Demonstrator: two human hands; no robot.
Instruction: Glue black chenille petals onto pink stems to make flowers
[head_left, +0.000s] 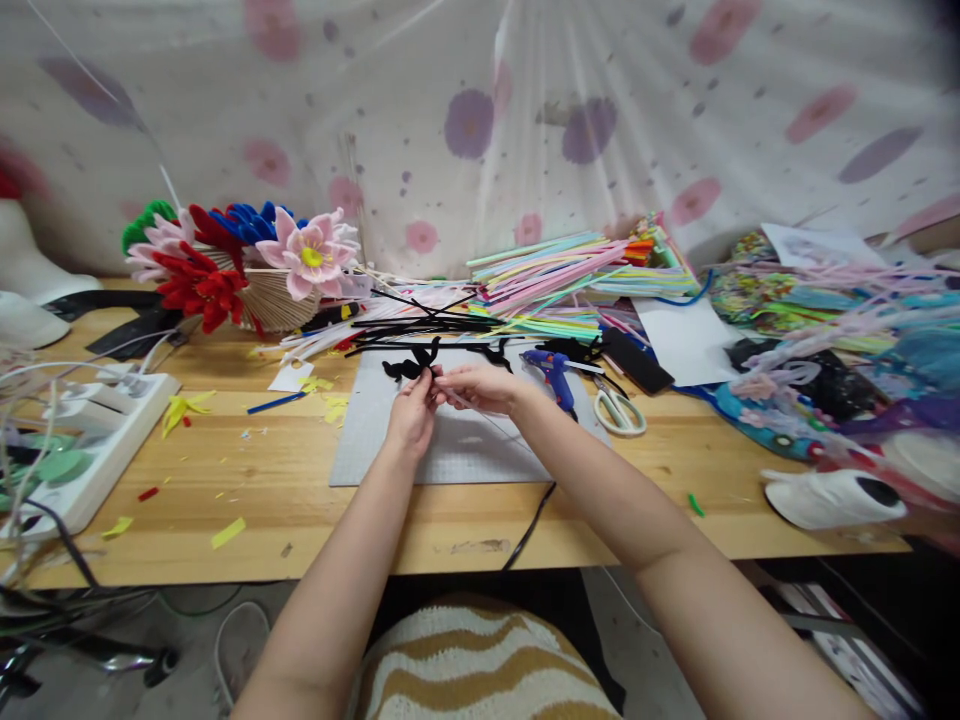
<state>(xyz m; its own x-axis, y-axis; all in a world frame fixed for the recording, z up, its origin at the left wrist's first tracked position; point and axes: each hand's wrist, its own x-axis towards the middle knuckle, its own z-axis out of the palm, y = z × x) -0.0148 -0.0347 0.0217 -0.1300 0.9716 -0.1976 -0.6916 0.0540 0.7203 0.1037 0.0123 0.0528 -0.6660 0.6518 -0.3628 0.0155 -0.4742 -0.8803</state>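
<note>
My left hand (412, 420) is closed, its fingertips pinching a black fuzzy pipe-cleaner piece (411, 366) with curled, leaf-like lobes. Right against it, my right hand (478, 388) is also closed, fingers pressed together around a thin wire stem (491, 425) that slants down to the right. Where the stem meets the black piece is hidden by my fingers. Both hands are above a grey cutting mat (367, 460). Another black fuzzy piece (499, 352) lies at the mat's far edge. To the right are a blue glue gun (553, 375) and white-handled scissors (621, 412).
Behind the mat lie black pipe cleaners (420, 322) and a pastel pipe-cleaner pile (555, 275). Fuzzy flowers (307, 255) stand back left, a white power strip (112, 450) at left. A dark phone (637, 360) and white computer mouse (832, 498) are on the right.
</note>
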